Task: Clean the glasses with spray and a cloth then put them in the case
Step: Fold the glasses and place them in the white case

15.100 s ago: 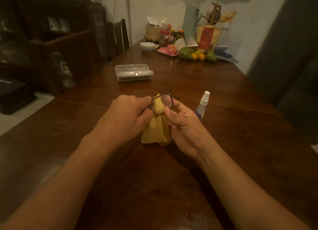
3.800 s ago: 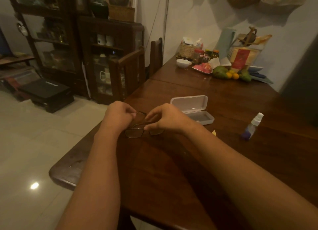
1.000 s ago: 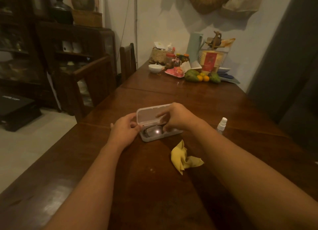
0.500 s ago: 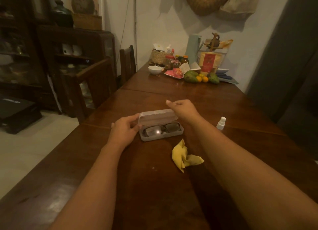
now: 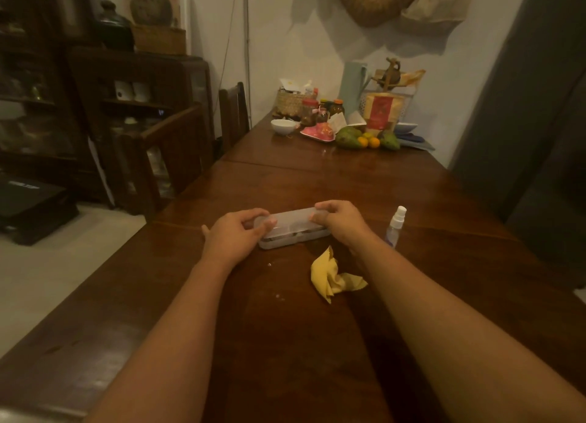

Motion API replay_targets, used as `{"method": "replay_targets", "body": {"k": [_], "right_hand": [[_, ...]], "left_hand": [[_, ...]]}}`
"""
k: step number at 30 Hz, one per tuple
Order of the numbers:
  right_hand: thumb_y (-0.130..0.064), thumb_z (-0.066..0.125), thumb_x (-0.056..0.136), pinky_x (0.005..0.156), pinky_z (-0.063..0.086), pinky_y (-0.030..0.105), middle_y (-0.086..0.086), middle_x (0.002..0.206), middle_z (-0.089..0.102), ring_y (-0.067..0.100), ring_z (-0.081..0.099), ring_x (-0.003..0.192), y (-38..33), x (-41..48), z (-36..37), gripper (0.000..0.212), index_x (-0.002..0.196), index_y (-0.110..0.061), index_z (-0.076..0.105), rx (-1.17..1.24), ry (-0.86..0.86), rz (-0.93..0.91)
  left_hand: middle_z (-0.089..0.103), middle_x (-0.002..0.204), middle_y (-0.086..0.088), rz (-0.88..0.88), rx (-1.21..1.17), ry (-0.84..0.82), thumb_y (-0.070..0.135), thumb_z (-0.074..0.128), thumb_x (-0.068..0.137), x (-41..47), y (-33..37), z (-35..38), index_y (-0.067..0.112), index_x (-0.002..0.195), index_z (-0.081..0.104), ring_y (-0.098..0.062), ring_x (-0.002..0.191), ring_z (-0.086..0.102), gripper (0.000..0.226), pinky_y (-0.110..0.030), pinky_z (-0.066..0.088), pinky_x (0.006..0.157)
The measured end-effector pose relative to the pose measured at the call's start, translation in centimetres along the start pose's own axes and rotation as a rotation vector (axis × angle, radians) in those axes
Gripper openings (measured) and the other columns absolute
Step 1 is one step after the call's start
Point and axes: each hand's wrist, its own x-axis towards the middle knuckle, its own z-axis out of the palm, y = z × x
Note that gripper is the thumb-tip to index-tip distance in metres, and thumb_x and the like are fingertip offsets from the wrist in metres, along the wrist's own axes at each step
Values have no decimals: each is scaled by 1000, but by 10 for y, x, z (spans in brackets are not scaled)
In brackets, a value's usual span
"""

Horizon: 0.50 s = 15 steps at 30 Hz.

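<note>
Translucent plastic marks the case (image 5: 290,229), which sits on the dark wooden tabletop (image 5: 317,343) with its lid lowered almost flat onto the base. The glasses (image 5: 290,235) lie inside, showing only as a dark smear through the thin gap along the near edge. The left hand (image 5: 236,232) is clamped on the left end of the case, fingers curled over the lid, and the right hand (image 5: 336,219) grips the right end in the same way, thumb and fingers pinching top against bottom.

By the look of it the closing of the case is the step in hand, the last part of the task. Whether the latch has caught cannot be told, since a sliver of gap seems to remain. The next move likely calls for an even downward press at both ends until the lid seats, then letting go.

The yellow cloth (image 5: 333,280) lies crumpled just nearer than the case, and the spray bottle (image 5: 395,226) stands upright to the right, beside the right forearm.

Half a second ago the lid stood up and open, the glasses plainly visible in the base, with the right hand at the lid's top edge; now the lid has swung down and both hands bear on it.
</note>
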Motion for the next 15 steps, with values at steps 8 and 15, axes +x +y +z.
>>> {"method": "replay_targets", "body": {"k": [8, 15], "right_hand": [[-31, 61, 98, 89, 39, 32, 2, 150, 45, 25, 45, 133, 5, -1, 9, 48, 144, -29, 50, -57, -6, 15], [-21, 62, 99, 90, 37, 32, 7, 153, 41, 29, 42, 135, 2, 3, 3, 49, 145, -25, 49, -8, -73, 61]], "left_hand": [[61, 137, 11, -9, 12, -87, 74, 50, 86, 3, -4, 5, 61, 120, 57, -24, 136, 46, 37, -69, -2, 115], [60, 136, 9, -12, -54, -119, 69, 53, 88, 2, -5, 5, 74, 94, 53, -21, 135, 46, 8, -65, -7, 115]]}}
